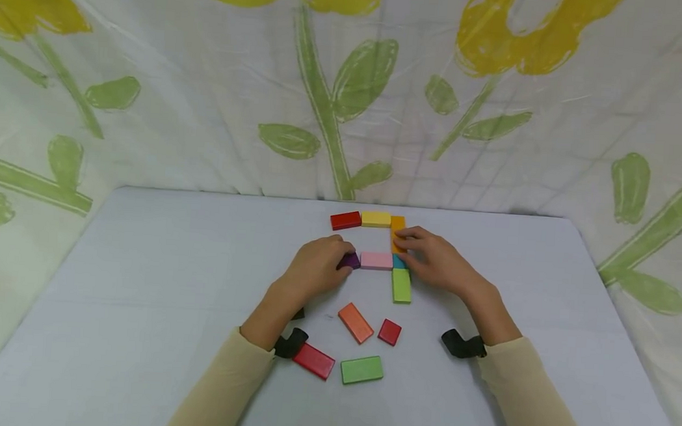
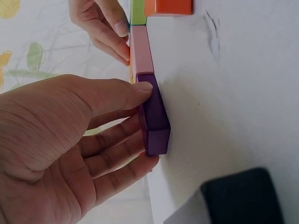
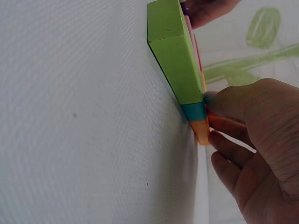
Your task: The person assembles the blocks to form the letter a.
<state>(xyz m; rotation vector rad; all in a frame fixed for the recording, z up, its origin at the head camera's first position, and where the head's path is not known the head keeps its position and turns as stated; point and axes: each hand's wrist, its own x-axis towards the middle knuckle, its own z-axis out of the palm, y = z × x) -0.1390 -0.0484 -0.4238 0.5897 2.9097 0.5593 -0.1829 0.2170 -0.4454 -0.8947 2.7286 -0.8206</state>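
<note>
My left hand (image 1: 314, 263) pinches a dark purple block (image 2: 156, 112), thumb on its top face and fingers along its far side. The purple block lies end to end with a pink block (image 1: 376, 261). On the pink block's right is a small teal block (image 1: 398, 262), with a lime green block (image 1: 401, 286) on its near side and an orange block (image 1: 398, 227) on its far side. My right hand (image 1: 438, 258) touches this column, its thumb by the teal block and its fingers at the orange one. A yellow block (image 1: 376, 220) and a red block (image 1: 346, 220) run left from the orange block's far end.
Nearer on the white table (image 1: 137, 279) lie a coral block (image 1: 356, 323), a small red cube-like block (image 1: 390, 332), a crimson block (image 1: 314, 361) and a green block (image 1: 362, 370). A dark piece (image 1: 298, 314) is partly hidden by the left wrist. A flowered curtain (image 1: 207, 100) hangs behind.
</note>
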